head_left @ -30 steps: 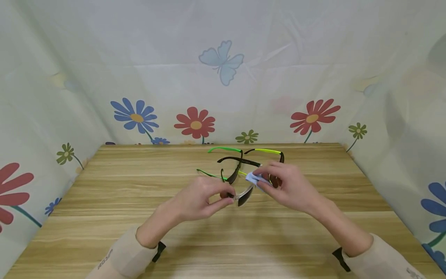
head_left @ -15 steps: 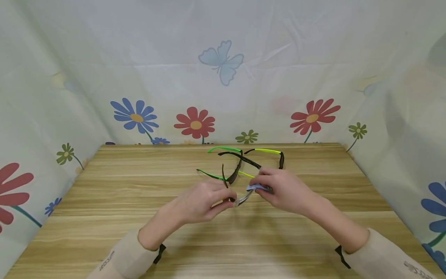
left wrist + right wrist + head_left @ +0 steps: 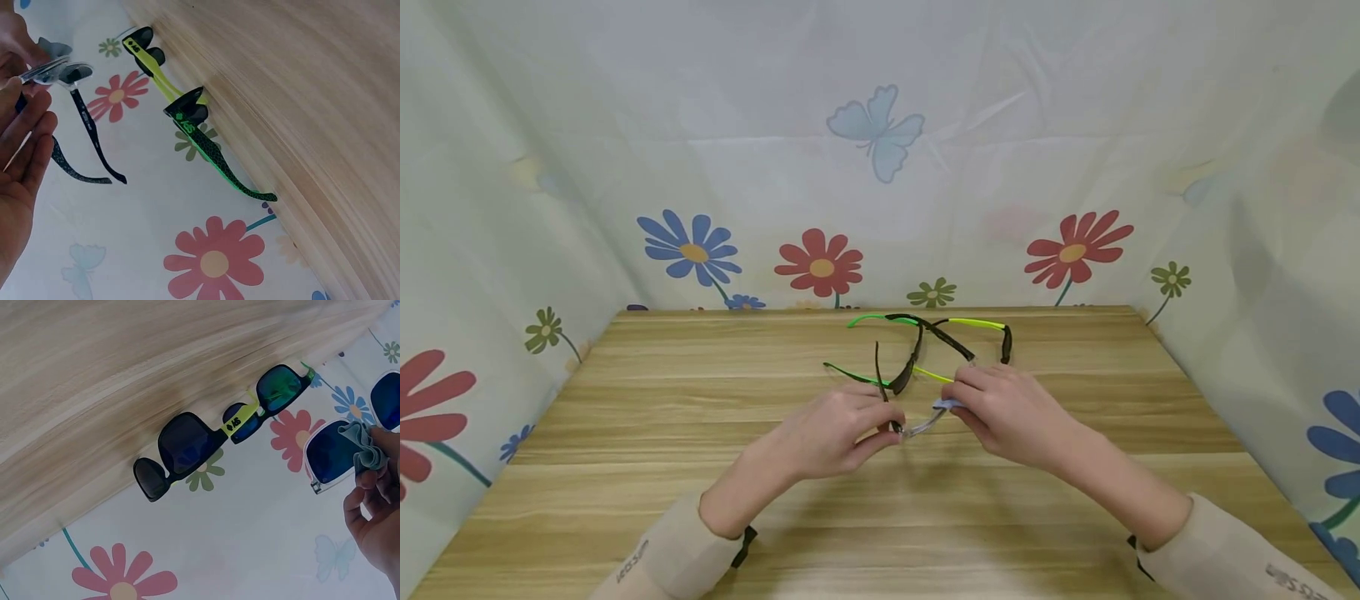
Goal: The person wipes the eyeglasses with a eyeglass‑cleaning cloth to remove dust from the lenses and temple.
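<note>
A pair of sunglasses with a clear frame [image 3: 925, 425], dark blue lenses and black temples is held above the table between both hands. At one end of the frame, near the hinge, my left hand [image 3: 838, 433] pinches it between thumb and fingers. My right hand [image 3: 1015, 412] grips a folded light blue cloth [image 3: 362, 447] against a lens [image 3: 325, 456] in the right wrist view. In the left wrist view, the black temples [image 3: 90, 128] stand unfolded. Fingers partly hide the cloth in the head view.
Beyond the hands, green-and-black sunglasses [image 3: 904, 381] lie on the wooden table [image 3: 700, 375] with temples open. Yellow-and-black sunglasses [image 3: 1006, 343] lie to their right, partly behind the right hand. A flower-printed curtain [image 3: 737, 167] surrounds the table's back and sides.
The clear-framed sunglasses have tilted, so the lens face no longer shows in the head view and their temples point higher. The right hand and cloth have come slightly lower, over the frame.
</note>
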{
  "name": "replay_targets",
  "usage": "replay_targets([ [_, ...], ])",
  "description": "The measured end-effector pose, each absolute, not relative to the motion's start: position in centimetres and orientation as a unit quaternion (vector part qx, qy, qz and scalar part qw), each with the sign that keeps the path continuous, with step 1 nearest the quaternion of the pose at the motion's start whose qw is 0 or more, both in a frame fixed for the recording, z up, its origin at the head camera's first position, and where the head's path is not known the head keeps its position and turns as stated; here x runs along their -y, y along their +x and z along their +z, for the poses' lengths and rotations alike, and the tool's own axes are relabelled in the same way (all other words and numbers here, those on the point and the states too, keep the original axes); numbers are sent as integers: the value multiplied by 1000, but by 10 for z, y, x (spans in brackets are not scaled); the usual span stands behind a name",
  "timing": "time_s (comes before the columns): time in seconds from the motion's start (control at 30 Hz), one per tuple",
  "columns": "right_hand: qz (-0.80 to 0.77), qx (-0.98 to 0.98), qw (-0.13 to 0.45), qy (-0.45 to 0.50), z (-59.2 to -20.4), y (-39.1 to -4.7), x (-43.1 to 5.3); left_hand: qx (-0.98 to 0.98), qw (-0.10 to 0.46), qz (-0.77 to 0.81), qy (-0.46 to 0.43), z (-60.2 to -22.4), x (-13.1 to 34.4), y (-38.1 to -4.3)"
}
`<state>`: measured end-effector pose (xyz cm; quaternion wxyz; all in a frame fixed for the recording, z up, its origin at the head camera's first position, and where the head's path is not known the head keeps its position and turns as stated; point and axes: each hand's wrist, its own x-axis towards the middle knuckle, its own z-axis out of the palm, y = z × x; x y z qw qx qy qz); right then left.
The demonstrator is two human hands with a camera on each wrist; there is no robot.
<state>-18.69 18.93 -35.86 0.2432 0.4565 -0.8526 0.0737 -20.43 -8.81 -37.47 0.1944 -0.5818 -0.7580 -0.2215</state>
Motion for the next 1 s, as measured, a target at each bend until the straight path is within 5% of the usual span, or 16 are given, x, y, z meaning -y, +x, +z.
replay_targets([
  [0.33,63,847,289,442,-365,-185,-186,795,205,-192,-538,-374,92,-206],
  [1.0,39,854,288,431,-366,-181,-185,804,179,-263,-503,-372,93,-210],
])
